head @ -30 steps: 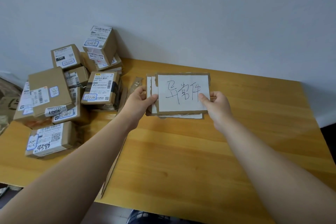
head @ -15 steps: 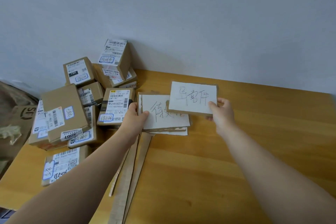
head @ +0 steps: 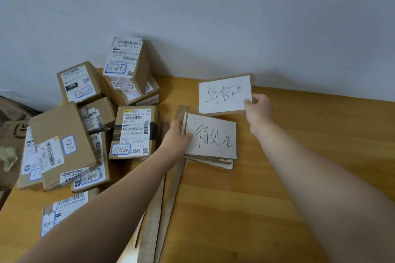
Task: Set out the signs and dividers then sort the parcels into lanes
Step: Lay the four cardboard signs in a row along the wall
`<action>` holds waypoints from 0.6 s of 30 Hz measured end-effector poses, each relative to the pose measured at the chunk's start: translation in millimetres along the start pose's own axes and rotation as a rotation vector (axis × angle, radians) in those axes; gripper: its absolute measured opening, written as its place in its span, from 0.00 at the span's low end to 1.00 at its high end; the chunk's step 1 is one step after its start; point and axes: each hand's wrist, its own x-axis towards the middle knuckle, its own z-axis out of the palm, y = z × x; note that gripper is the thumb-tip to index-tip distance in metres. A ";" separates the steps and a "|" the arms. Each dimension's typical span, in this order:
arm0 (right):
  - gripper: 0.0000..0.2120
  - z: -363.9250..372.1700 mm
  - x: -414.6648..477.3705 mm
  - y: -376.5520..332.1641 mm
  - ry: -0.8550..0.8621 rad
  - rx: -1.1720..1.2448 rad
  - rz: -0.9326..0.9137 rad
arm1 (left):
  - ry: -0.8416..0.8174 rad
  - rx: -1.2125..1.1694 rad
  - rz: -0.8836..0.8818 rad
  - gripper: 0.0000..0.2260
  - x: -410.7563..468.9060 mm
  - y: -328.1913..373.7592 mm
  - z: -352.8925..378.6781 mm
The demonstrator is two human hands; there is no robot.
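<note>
Right hand [head: 258, 109] is pinching a single sign [head: 224, 94] by its right edge, thumb lying on the white face and the other fingers tucked behind it. That card, brown cardboard faced with a white sheet bearing dark handwritten characters, is being held at the far side of the table [head: 299, 177], close to the wall [head: 213, 6]. Its lower edge is sitting low over the wood, though I cannot tell whether it is touching.

Left hand [head: 177, 134] is gripping the stack of signs [head: 211, 141] from its left side, thumb pressing on the top card's white face and fingers curled under the pile. The top card is showing handwriting too, and the edges of several more cards are peeking out beneath it along the bottom. The stack is sitting just in front of the single sign, the two almost meeting at one corner.

Long cardboard strips [head: 168, 198] are lying flat on the table, running from under the stack towards the near edge, beside the left forearm. The parcels [head: 134, 132] are lying heaped in a loose pile on the left part of the table, well apart from the right hand. They are brown boxes with white shipping labels, some leaning on each other, the tallest standing at the back by the wall.
</note>
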 end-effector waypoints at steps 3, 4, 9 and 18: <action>0.11 10.5 16.5 7.8 -0.012 -0.030 0.026 | -0.024 0.003 -0.002 0.25 14.7 2.2 3.3; 0.10 14.5 22.0 11.1 -0.016 -0.027 0.043 | -0.030 0.002 -0.005 0.25 19.0 2.7 3.7; 0.06 30.9 43.4 27.1 -0.020 -0.067 0.128 | 0.012 -0.002 -0.074 0.22 44.2 3.3 1.4; 0.09 39.7 71.3 44.9 -0.081 -0.343 0.092 | 0.014 -0.037 -0.163 0.19 67.6 -7.3 12.9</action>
